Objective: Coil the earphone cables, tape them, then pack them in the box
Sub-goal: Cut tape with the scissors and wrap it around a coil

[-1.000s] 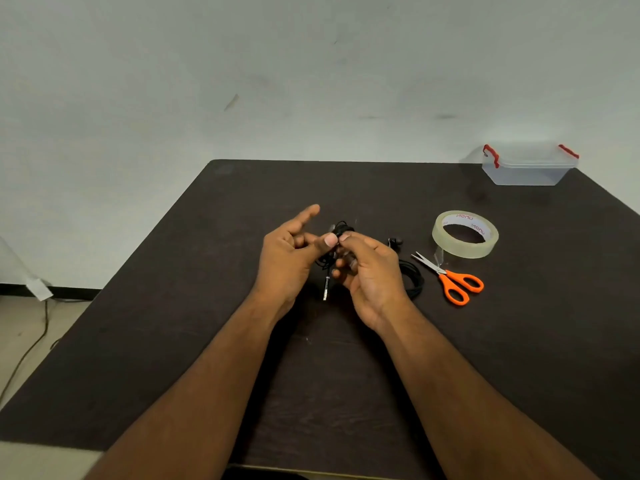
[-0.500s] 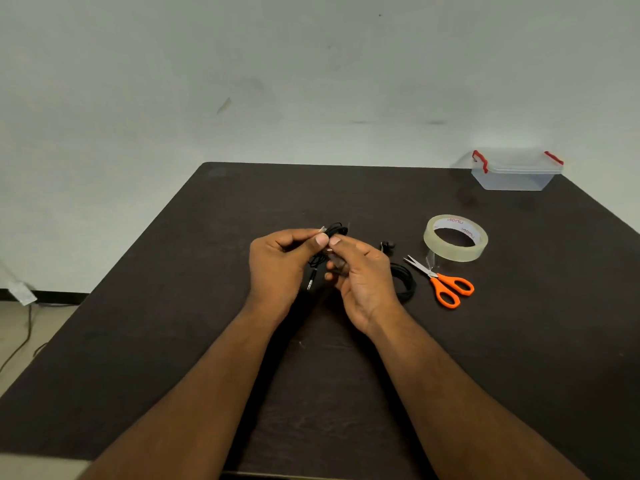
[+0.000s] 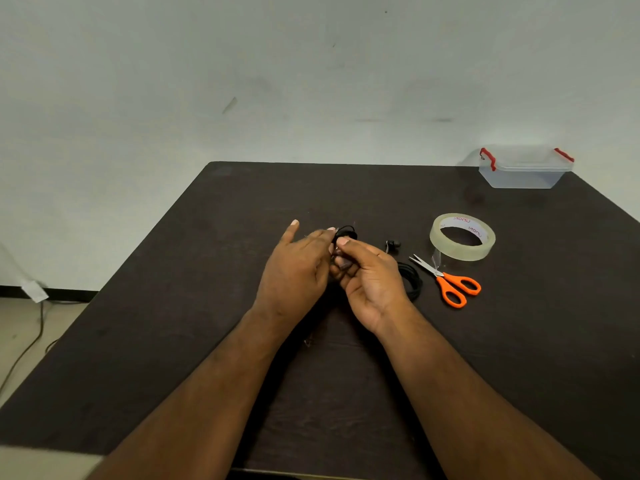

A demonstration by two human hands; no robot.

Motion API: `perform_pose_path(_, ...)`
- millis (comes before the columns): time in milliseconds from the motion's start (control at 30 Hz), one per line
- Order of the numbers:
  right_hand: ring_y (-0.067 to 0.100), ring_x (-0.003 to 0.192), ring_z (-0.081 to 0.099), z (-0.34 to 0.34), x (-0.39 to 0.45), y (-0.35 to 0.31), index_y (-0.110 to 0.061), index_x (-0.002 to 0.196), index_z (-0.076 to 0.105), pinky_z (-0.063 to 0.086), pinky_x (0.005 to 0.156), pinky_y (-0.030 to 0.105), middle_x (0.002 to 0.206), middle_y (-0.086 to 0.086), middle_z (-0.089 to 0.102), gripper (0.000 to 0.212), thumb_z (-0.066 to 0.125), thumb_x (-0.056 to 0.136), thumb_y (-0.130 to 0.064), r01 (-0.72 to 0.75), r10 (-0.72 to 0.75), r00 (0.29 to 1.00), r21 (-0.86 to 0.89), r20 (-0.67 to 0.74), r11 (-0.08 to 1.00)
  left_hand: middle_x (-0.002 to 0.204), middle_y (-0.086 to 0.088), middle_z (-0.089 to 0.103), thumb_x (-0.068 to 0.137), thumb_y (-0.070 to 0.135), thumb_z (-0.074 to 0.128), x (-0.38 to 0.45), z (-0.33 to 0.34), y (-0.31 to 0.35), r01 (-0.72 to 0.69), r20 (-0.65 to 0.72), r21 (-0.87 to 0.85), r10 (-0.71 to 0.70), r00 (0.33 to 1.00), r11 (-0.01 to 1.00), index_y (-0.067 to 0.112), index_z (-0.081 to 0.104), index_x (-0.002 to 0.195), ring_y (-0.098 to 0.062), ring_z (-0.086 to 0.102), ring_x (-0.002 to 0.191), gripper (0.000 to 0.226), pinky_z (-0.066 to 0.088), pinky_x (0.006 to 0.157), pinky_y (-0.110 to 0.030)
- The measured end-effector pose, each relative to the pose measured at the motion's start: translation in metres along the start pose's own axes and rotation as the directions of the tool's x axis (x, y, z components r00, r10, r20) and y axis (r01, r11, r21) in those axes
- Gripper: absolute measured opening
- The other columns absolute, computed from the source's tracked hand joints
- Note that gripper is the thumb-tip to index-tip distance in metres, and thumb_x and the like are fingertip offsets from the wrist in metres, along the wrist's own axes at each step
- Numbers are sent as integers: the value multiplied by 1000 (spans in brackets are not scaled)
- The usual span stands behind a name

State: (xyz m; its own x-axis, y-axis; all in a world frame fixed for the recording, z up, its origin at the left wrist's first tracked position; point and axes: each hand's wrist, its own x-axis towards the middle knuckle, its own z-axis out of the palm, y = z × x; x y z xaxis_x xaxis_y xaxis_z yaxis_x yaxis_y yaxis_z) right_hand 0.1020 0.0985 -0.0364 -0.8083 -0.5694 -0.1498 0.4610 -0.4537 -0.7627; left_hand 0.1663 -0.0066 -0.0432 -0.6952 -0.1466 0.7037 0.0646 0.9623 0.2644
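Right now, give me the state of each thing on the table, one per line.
Held earphone cable: coiled, gripped by right hand, left hand touching.
Second earphone cable: coiled, lying on table.
Tape roll: flat.
Scissors: blades slightly apart.
Plastic box: lid on.

— Item one, furniture?
— My dark brown table [image 3: 173, 323], filling the lower frame.
— Walls?
— One pale wall [image 3: 311, 81], scuffed, across the upper half.
— Floor?
— Beige floor [image 3: 17, 334] at the lower left, a black cable [image 3: 26, 351] trailing over it, dark skirting above.
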Motion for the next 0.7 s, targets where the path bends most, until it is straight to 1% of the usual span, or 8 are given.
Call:
perform_pose_path(133,8,52,59,-1,1,-2,-10,67,74,51,53,23,64,4,67,17,69,82,-6,11,-10,1000,20,-29,1000,109,-15,71,76,-14,62,-2,0,-2,-83,0,-46,83,997,996,-7,62,118,-22,68,100,43,38,105,-50)
perform_pose_path(233,7,50,55,-1,2,-3,-10,71,74,47,49,20,64,3,66,11,70,82,-7,7,-5,998,17,-62,1000,110,-14,71,77,-6,71,-3,3,-3,-90,-2,-61,90,996,994,-5,62,120,-16,61,104,44,41,102,-49)
perform_pose_path(300,6,51,55,-1,1,-3,-7,81,73,46,48,20,66,3,66,2,71,82,-8,-12,10,998,-25,-62,1000,103,-13,73,77,-2,74,-2,3,-4,-56,-41,-71,53,998,996,-3,66,114,-18,67,96,37,45,100,-47)
perform_pose_path(400,7,52,56,0,-1,-3,-2,90,71,48,48,22,66,6,66,9,70,82,-7,-25,17,996,-97,-85,995,92,-10,74,76,-3,75,-1,-1,-8,-8,-41,-116,3,999,993,-1,71,106,-23,71,84,29,51,94,-46)
perform_pose_path(467,9,50,56,2,-3,-2,2,92,69,49,47,23,67,10,66,13,71,82,-5,-12,-9,990,-152,-143,988,87,-11,73,77,-3,73,1,-4,-10,-4,-1,-120,4,1000,993,-2,72,104,-25,70,80,27,52,92,-47)
perform_pose_path(533,11,47,57,2,-5,-2,0,93,66,50,46,24,68,12,66,16,74,79,-3,6,-48,975,-191,-215,982,85,-12,72,78,-2,70,2,-6,-12,-20,28,-100,23,999,995,-1,73,103,-29,68,77,26,54,88,-47)
perform_pose_path(633,14,47,60,-1,-5,-4,-12,92,54,51,46,26,64,10,67,31,78,75,-2,38,-89,962,-193,-258,980,84,-12,71,79,-5,65,3,-8,-13,-49,44,-62,52,998,997,0,73,103,-31,65,74,26,56,71,-43)
perform_pose_path(700,14,49,61,0,-5,-5,-14,84,51,51,47,25,63,10,65,29,77,77,-1,37,-67,973,-136,-222,990,83,-13,70,80,-5,60,4,-8,-14,-80,41,-43,82,996,996,0,73,103,-32,62,72,27,55,61,-41)
